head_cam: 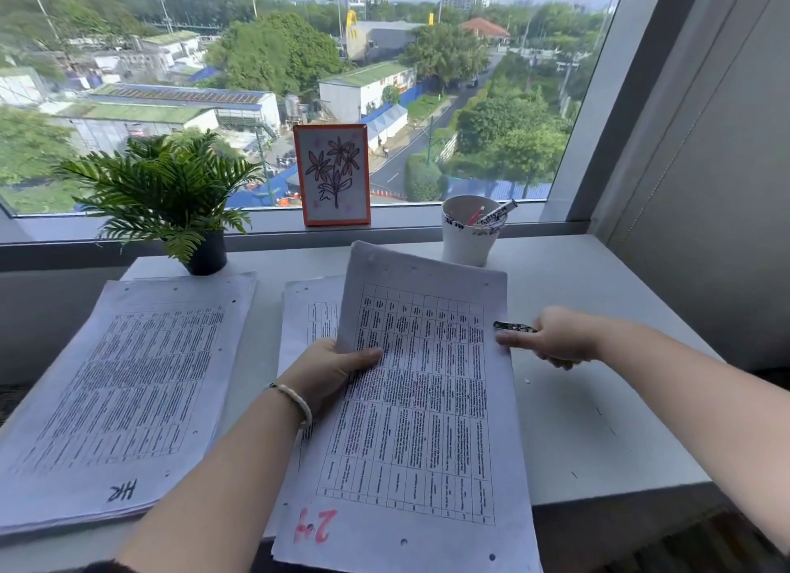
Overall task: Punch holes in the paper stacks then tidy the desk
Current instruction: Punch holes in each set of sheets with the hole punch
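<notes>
You have two hands in view — the left hand and the right hand. One bracelet sits on your left wrist. Count three lots of paper on the one desk: the stack marked HR, the lifted stack marked 24, and a third stack showing beneath it. One small hole punch pokes out of your right hand. By the window stand one potted plant, one framed flower drawing and one white cup — how many pens it holds you cannot tell.
</notes>
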Action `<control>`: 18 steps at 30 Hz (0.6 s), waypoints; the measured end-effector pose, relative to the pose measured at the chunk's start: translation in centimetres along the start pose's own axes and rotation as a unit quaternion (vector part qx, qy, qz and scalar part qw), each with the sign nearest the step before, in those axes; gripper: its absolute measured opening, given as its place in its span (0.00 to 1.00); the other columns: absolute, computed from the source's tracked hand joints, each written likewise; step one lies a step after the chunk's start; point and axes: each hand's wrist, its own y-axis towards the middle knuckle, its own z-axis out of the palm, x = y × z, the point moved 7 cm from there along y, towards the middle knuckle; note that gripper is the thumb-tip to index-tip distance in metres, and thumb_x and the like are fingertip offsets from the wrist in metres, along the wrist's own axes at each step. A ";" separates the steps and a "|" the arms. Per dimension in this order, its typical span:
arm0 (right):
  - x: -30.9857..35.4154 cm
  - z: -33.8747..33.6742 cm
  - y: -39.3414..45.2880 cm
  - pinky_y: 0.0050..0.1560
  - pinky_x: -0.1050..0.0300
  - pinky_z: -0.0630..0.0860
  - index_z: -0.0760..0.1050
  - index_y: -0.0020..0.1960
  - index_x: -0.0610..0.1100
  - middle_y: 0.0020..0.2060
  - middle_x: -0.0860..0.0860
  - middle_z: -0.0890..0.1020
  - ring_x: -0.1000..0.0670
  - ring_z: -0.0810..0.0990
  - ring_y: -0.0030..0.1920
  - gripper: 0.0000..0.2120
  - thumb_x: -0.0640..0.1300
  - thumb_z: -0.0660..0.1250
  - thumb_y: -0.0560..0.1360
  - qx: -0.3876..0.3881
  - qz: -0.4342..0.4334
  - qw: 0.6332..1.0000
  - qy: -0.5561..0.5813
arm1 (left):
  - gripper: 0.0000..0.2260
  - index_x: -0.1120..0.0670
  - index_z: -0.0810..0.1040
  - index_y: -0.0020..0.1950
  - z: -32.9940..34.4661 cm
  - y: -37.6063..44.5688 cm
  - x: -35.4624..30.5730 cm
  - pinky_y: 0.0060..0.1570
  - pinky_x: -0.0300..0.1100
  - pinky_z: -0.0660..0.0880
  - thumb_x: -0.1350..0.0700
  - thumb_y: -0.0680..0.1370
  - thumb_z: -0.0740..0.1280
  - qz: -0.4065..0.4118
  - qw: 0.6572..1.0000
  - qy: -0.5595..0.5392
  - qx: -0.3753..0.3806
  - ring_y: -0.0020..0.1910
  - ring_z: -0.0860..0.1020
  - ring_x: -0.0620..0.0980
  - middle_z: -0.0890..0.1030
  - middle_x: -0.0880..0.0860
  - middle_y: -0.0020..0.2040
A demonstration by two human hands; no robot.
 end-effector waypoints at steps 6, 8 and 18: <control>-0.4 0.4 -0.7 0.38 0.56 0.73 0.70 0.33 0.44 0.27 0.47 0.78 0.46 0.77 0.29 0.39 0.80 0.43 0.64 -0.062 -0.012 0.998 -0.022 | 0.10 0.63 0.80 0.50 0.0 0.5 0.2 0.48 0.46 0.80 0.60 0.72 0.72 -0.005 1.000 0.018 -0.011 0.44 0.82 0.56 0.83 0.61 0.47; -0.5 0.3 -0.8 0.40 0.55 0.72 0.69 0.34 0.44 0.30 0.44 0.79 0.45 0.78 0.33 0.40 0.79 0.39 0.65 -0.095 -0.019 0.994 -0.044 | 0.11 0.63 0.80 0.50 -0.1 0.5 0.2 0.55 0.52 0.78 0.59 0.71 0.73 -0.007 1.000 0.021 -0.013 0.50 0.81 0.60 0.83 0.63 0.50; -0.1 0.0 -0.6 0.34 0.59 0.70 0.78 0.43 0.41 0.36 0.44 0.85 0.47 0.79 0.33 0.36 0.71 0.48 0.75 -0.025 0.035 0.998 0.039 | 0.14 0.65 0.79 0.53 -0.2 0.4 0.5 0.59 0.59 0.75 0.59 0.70 0.75 -0.033 0.999 0.027 -0.018 0.56 0.79 0.64 0.82 0.64 0.52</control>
